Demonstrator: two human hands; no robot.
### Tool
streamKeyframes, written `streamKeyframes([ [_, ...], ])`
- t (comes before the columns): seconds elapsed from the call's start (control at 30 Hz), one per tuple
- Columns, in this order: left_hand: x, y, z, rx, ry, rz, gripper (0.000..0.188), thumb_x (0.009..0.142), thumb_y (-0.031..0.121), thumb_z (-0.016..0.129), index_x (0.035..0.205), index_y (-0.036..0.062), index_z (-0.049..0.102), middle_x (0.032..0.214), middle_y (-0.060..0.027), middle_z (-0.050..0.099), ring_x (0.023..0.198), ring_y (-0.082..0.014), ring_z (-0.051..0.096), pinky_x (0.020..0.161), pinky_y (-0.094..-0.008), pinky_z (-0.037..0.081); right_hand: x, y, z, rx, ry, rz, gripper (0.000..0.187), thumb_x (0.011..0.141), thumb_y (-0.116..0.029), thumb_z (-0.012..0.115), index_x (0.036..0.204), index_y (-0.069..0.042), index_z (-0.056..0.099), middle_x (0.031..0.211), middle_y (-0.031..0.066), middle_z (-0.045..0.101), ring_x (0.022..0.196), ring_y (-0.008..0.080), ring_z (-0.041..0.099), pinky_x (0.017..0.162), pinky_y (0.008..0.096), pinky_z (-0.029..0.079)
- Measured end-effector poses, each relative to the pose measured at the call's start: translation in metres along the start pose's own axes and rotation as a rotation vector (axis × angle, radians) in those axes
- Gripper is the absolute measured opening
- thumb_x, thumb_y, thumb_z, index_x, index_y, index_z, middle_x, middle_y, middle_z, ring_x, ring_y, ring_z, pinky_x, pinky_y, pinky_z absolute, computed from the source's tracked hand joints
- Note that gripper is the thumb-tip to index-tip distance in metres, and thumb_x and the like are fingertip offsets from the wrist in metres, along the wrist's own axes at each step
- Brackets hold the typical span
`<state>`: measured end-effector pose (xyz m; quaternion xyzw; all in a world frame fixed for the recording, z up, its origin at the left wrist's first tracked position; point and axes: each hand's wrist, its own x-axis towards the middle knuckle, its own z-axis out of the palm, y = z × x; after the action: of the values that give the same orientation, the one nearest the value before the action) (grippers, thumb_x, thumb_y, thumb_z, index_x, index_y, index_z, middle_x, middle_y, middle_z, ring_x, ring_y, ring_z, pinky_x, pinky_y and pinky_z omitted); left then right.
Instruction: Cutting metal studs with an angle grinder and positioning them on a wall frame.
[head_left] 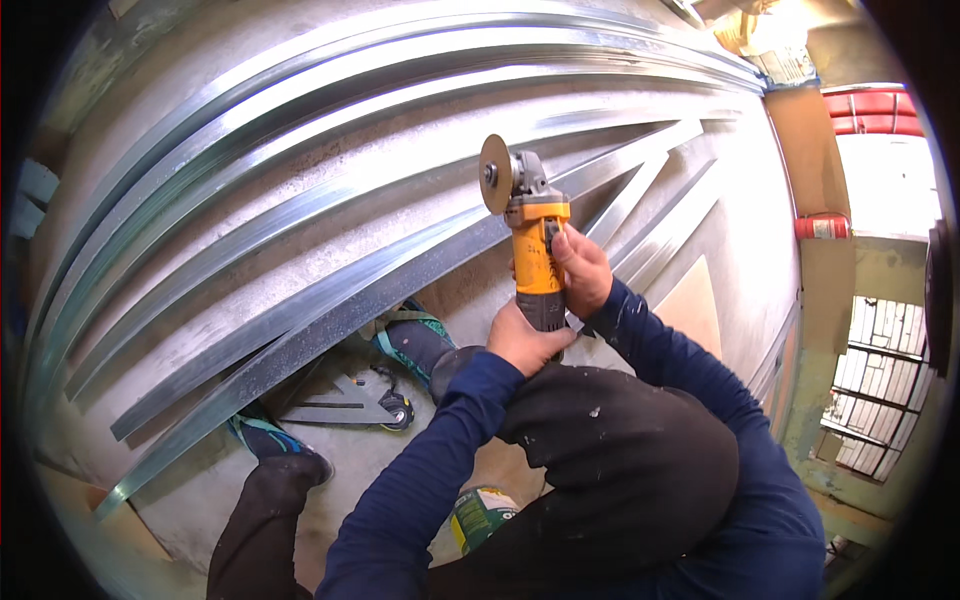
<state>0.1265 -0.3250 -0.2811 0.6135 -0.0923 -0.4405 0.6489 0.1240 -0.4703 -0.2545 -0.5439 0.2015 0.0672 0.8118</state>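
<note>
Both L hand (pixel 522 340) & R hand (pixel 586 270) form my closed grip round the grinder (pixel 538 262), so best hold steady w/ both clear of the disc (pixel 494 176).

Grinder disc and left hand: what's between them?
Head view: the grey gear head and orange body lie between the disc and the left hand; the right hand grips the body.

The grinder (pixel 534 262) is orange and grey, the sleeves (pixel 428 470) navy.

one grinder (pixel 535 262), one disc (pixel 493 192), two shoes (pixel 418 342)
</note>
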Motion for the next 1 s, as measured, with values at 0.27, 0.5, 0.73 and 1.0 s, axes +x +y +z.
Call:
streamKeyframes([
  [0.27,0.005,-0.002,-0.002,0.177,0.011,-0.017,0.029,0.066,0.018,0.072,0.088,0.0015,0.062,0.074,-0.0102,0.066,0.071,-0.0220,0.066,0.068,-0.0322,0.051,0.009,0.021,0.009,-0.129,0.264,-0.085,0.049,0.097,-0.052,0.035,0.120,-0.009,0.037,0.097,0.0107,0.056,0.073,0.0217,0.065,0.062,0.0316,0.056],
  [0.5,0.005,0.002,0.001,0.382,0.073,-0.007,0.040,0.066,0.025,0.076,0.096,0.0009,0.062,0.080,-0.0134,0.069,0.077,-0.0294,0.068,0.070,-0.0375,0.052,0.012,0.013,-0.002,0.003,0.302,0.079,0.051,0.092,-0.046,0.054,0.121,-0.007,0.036,0.094,0.0097,0.055,0.068,0.0215,0.063,0.063,0.0338,0.056],
  [0.73,-0.037,0.006,-0.110,0.918,0.271,0.434,0.076,0.058,0.038,0.085,0.117,0.0025,0.053,0.109,-0.0167,0.059,0.105,-0.0350,0.053,0.093,-0.0428,0.041,-0.006,-0.016,-0.063,-0.628,0.140,-0.010,0.062,0.072,-0.017,0.078,0.120,-0.005,0.041,0.101,0.0066,0.055,0.092,0.0150,0.055,0.081,0.0290,0.048],
  [1.0,-0.113,-0.036,-0.288,1.430,0.285,0.110,0.070,0.050,0.028,0.088,0.106,0.0054,0.054,0.103,-0.0125,0.053,0.098,-0.0347,0.052,0.083,-0.0437,0.044,-0.013,-0.014,-0.058,-0.827,-0.010,0.166,0.084,0.072,-0.029,0.075,0.138,-0.005,0.029,0.111,0.0132,0.055,0.102,0.0226,0.055,0.091,0.0301,0.043],
])
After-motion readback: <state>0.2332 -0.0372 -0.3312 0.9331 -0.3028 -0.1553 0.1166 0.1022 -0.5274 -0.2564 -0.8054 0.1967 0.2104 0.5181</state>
